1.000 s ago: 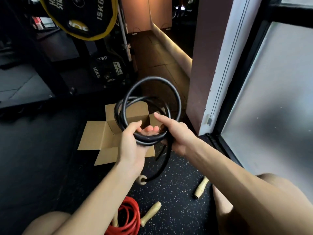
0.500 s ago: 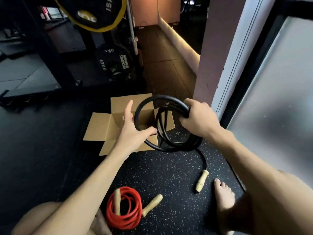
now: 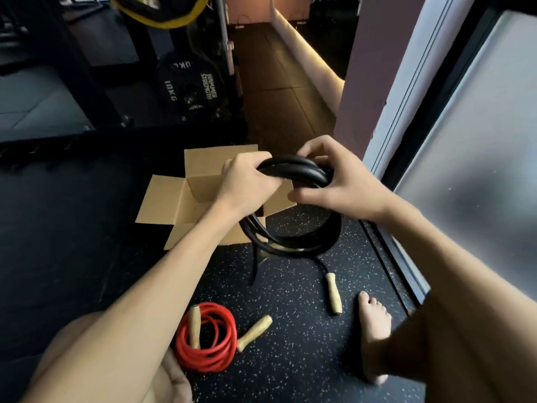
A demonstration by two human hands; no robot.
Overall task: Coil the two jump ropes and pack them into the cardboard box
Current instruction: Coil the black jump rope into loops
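Step in hand: coiling the 2nd rope; the loops are gathered, but the tails are not yet wound in.
Left hand (image 3: 250, 181): clenched around the top of the black rubber jump rope (image 3: 293, 168), knuckles up, bundling the strands.
Right hand (image 3: 345, 187): grasps the same bundle just beside the left, fingers curled over the top and thumb reaching under.
Black rope: held in the air as an upright coil of several loops, its lower arc hanging in front of the box's near flap, just above the speckled rubber floor.
Loose ends: 1 tail runs down to a pale wooden handle (image 3: 334, 292) lying on the floor toward its window-side edge, near a bare foot (image 3: 374, 324). A 2nd tail dangles from the coil's left side, and I cannot tell where its handle is.
Red rope: the red rubber jump rope (image 3: 209, 362) lies coiled on the floor toward its near edge, with both wooden handles beside it, well apart from the box.
Box: the open brown cardboard box (image 3: 162, 202) stands on the floor beyond the hands, flaps spread; nothing shows in the part of its inside that is visible.
Progress: by my judgement roughly halfway, with 1 rope coiled, 1 nearly so and 0 packed.
Next move: probably 1 hand keeps the bundle pinched while the other draws up the trailing tail and handle. The coil looks wider than the box mouth, so it may need tightening.
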